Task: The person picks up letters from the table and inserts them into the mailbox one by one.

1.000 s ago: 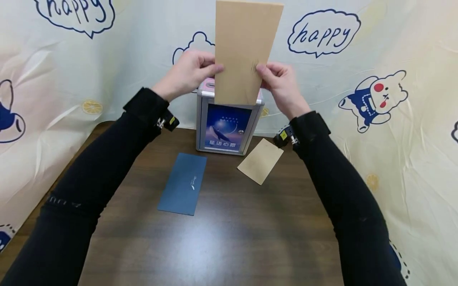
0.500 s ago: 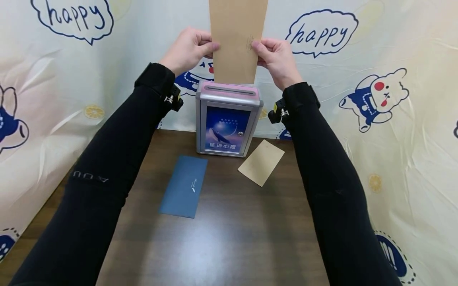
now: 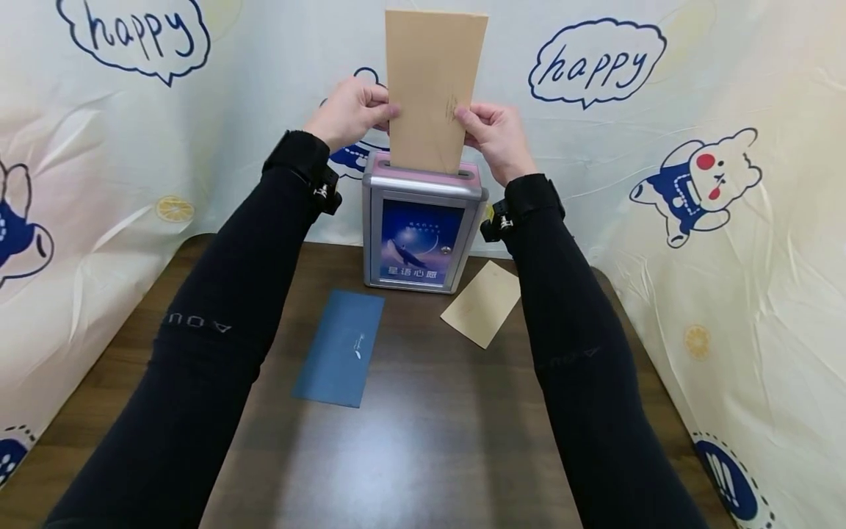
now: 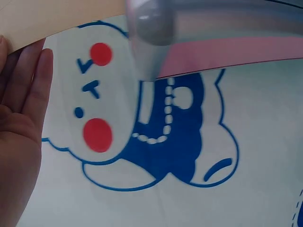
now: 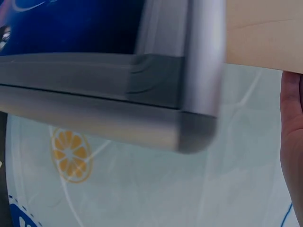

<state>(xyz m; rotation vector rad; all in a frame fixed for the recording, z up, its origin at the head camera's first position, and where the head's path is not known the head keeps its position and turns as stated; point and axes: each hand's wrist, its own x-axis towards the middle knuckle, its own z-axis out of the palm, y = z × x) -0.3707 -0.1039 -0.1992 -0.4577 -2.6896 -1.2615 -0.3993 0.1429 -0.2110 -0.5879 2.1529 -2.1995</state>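
On my head feed, taking the box (image 3: 421, 239) as the clock's centre, the tall brown envelope (image 3: 432, 81) stands upright at 12 o'clock. Its lower edge meets the slot (image 3: 469, 175) in the pink top; I cannot tell how far, if at all, it reaches inside. At 11 o'clock I see the left hand (image 3: 350, 112) pinching the envelope's left edge, thumb flat on the near face and the other fingers behind, so the gap is only paper-narrow. At 1 o'clock the right hand (image 3: 494, 139) has the same narrow pinch on the right edge, its thumb beside some faint marks.

My left wrist feed puts that hand at 9 o'clock, fingers extended up to the envelope. My right wrist feed catches just part of the hand at 3 o'clock; from there I cannot read its grip.

On the dark table (image 3: 410, 470), a blue envelope (image 3: 338, 349) lies at 7 o'clock from the box and a small tan card (image 3: 481, 305) near 5, one corner behind the right sleeve (image 3: 581, 353).
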